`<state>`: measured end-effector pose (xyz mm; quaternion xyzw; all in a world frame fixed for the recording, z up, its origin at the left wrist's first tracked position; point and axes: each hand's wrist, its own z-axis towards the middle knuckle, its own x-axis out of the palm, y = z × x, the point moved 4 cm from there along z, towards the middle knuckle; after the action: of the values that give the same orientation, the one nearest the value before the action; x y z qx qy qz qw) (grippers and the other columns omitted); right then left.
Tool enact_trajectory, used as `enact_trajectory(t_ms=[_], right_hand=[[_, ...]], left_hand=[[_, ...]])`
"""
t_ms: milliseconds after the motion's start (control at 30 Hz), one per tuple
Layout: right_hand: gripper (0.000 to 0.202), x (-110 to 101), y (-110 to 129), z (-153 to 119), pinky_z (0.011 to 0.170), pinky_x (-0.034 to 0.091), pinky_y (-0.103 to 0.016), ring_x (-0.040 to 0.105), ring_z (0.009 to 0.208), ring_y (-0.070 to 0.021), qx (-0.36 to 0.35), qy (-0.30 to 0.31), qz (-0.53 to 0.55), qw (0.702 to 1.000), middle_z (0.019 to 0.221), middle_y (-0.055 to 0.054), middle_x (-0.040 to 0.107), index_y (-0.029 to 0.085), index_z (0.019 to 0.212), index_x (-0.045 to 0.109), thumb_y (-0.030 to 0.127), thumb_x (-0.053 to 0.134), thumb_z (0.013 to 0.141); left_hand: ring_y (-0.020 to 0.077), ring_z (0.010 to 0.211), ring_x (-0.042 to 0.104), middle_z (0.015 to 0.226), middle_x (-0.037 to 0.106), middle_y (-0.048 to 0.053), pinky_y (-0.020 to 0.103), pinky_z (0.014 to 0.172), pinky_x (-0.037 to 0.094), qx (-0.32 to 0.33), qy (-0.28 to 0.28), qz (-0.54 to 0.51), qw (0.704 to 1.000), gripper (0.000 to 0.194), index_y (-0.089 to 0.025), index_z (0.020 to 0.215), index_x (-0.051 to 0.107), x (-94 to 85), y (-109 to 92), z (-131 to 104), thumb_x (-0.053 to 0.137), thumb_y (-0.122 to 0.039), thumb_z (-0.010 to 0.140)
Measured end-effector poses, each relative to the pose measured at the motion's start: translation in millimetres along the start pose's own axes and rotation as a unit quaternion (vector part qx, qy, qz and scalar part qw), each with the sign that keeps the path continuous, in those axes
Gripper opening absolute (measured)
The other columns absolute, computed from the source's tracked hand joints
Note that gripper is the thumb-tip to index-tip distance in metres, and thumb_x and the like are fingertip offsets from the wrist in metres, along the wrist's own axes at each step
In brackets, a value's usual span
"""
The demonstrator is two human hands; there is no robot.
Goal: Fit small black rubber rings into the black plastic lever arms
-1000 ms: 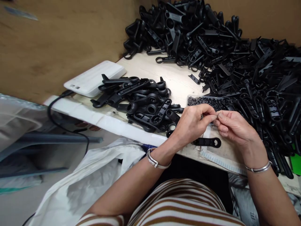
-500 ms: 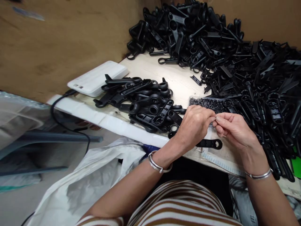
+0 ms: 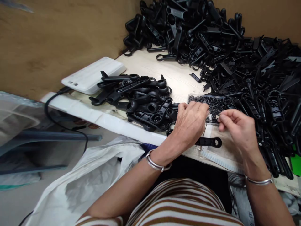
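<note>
My left hand (image 3: 191, 125) is palm down with its fingers curled, beside a clear shallow tray (image 3: 191, 96) filled with tiny black pieces (image 3: 213, 106). Its fingertips are mostly hidden, and I cannot make out what is in them. At the tray's right front, my right hand (image 3: 238, 127) has thumb and forefinger pinched together; anything between them is too small to name. A flat black plastic part (image 3: 210, 142) with a ring-shaped end lies in front of the tray, partly behind my left wrist.
Similar black parts (image 3: 150, 103) are heaped left of my hands. Larger piles (image 3: 183, 34) fill the back and right (image 3: 274, 106). A white box (image 3: 94, 75) with a black cable (image 3: 50, 103) stands by the cardboard wall (image 3: 70, 34). A white strip (image 3: 105, 121) runs along the table's front edge.
My fingertips were touching over the tray's front edge; now the hands are apart. The left moved slightly left, the right slightly to the right. The flat black part stays put.
</note>
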<state>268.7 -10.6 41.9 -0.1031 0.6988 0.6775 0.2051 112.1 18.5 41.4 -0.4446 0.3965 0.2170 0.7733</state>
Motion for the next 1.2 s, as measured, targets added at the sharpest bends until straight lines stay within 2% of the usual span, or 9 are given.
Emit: enact_trajectory(t_ms=[100, 200, 333, 500, 700, 867, 967, 1067, 1200], right_hand=[[0.019, -13.8, 0.8, 1.7, 0.054, 0.046, -0.023, 0.052, 0.047, -0.0084, 0.04, -0.007, 0.033, 0.999, 0.055, 0.003, 0.059, 0.018, 0.074, 0.066, 0.035, 0.069, 0.082], [0.025, -13.2, 5.5, -0.3, 0.051, 0.042, -0.023, 0.049, 0.045, -0.0077, 0.062, 0.044, 0.064, 0.995, 0.051, 0.003, 0.056, 0.017, 0.069, 0.065, 0.039, 0.071, 0.08], [0.03, -7.2, 6.4, -3.1, 0.049, 0.041, -0.023, 0.049, 0.044, -0.0088, 0.072, 0.097, 0.083, 0.989, 0.049, 0.003, 0.055, 0.017, 0.068, 0.065, 0.044, 0.07, 0.081], [0.018, -25.2, -1.6, 4.9, 0.067, 0.052, -0.031, 0.065, 0.065, -0.0169, -0.014, 0.006, -0.146, 0.989, 0.073, -0.004, 0.071, 0.019, 0.089, 0.071, 0.033, 0.059, 0.089], [0.037, -5.8, 8.4, 20.1, 0.093, 0.049, -0.039, 0.065, 0.103, -0.0249, -0.153, 0.039, -0.402, 0.902, 0.116, -0.012, 0.07, 0.016, 0.115, 0.066, 0.01, 0.038, 0.093], [0.042, 21.6, 12.9, 35.0, 0.086, 0.048, -0.037, 0.055, 0.11, -0.0276, -0.177, 0.078, -0.543, 0.817, 0.121, -0.016, 0.063, 0.013, 0.12, 0.059, 0.004, 0.031, 0.091], [0.038, 25.3, 12.5, 37.0, 0.081, 0.047, -0.035, 0.053, 0.105, -0.0272, -0.164, 0.084, -0.582, 0.792, 0.12, -0.014, 0.061, 0.015, 0.121, 0.057, 0.007, 0.034, 0.092], [0.034, 21.8, 9.4, 34.3, 0.083, 0.046, -0.036, 0.052, 0.102, -0.0268, -0.149, 0.105, -0.576, 0.797, 0.113, -0.013, 0.061, 0.015, 0.116, 0.059, 0.009, 0.035, 0.093], [0.039, 10.4, 1.9, 29.7, 0.089, 0.046, -0.035, 0.054, 0.103, -0.024, -0.152, 0.13, -0.508, 0.838, 0.112, -0.011, 0.063, 0.015, 0.113, 0.062, 0.004, 0.034, 0.09]], left_hand=[[0.0214, 0.097, 0.062, 0.102, 0.071, 0.007, 0.037, 0.086, 0.044, 0.062, -0.051, -0.053, 0.995, 0.015, -0.016, 0.104, 0.064, -4.7, -5.3, -2.2, 0.053, -0.018, 0.094], [0.0152, 0.091, 0.065, 0.097, 0.073, 0.002, 0.028, 0.083, 0.05, 0.12, -0.095, -0.164, 0.975, 0.013, -0.018, 0.099, 0.068, -5.7, -13.4, -4.2, 0.057, -0.016, 0.092], [0.0107, 0.08, 0.065, 0.085, 0.073, -0.002, 0.02, 0.076, 0.052, 0.118, -0.152, -0.222, 0.956, 0.014, -0.018, 0.086, 0.068, -7.1, -16.5, -6.5, 0.058, -0.01, 0.09], [0.0109, 0.078, 0.065, 0.083, 0.073, 0.0, 0.021, 0.077, 0.051, 0.114, -0.172, -0.18, 0.962, 0.013, -0.015, 0.085, 0.066, -14.7, -9.9, -18.7, 0.056, -0.008, 0.09], [0.0134, 0.083, 0.065, 0.086, 0.072, 0.004, 0.026, 0.08, 0.051, 0.127, -0.171, -0.149, 0.966, 0.019, -0.016, 0.09, 0.063, -12.0, -5.2, -41.4, 0.048, -0.004, 0.091], [0.0151, 0.084, 0.066, 0.088, 0.073, 0.005, 0.028, 0.08, 0.05, 0.141, -0.158, -0.106, 0.971, 0.021, -0.016, 0.091, 0.063, -2.0, -5.1, -47.5, 0.047, -0.003, 0.09], [0.0158, 0.084, 0.066, 0.088, 0.073, 0.005, 0.029, 0.079, 0.049, 0.151, -0.147, -0.103, 0.972, 0.02, -0.014, 0.09, 0.063, 2.7, -4.4, -48.4, 0.047, -0.003, 0.091], [0.0156, 0.082, 0.065, 0.088, 0.072, 0.005, 0.028, 0.077, 0.047, 0.156, -0.146, -0.107, 0.971, 0.02, -0.014, 0.09, 0.063, 5.5, -3.7, -49.5, 0.046, -0.003, 0.092], [0.0157, 0.082, 0.065, 0.087, 0.072, 0.005, 0.029, 0.077, 0.047, 0.156, -0.147, -0.12, 0.969, 0.019, -0.014, 0.09, 0.063, 7.3, -3.6, -50.3, 0.048, -0.001, 0.09]])
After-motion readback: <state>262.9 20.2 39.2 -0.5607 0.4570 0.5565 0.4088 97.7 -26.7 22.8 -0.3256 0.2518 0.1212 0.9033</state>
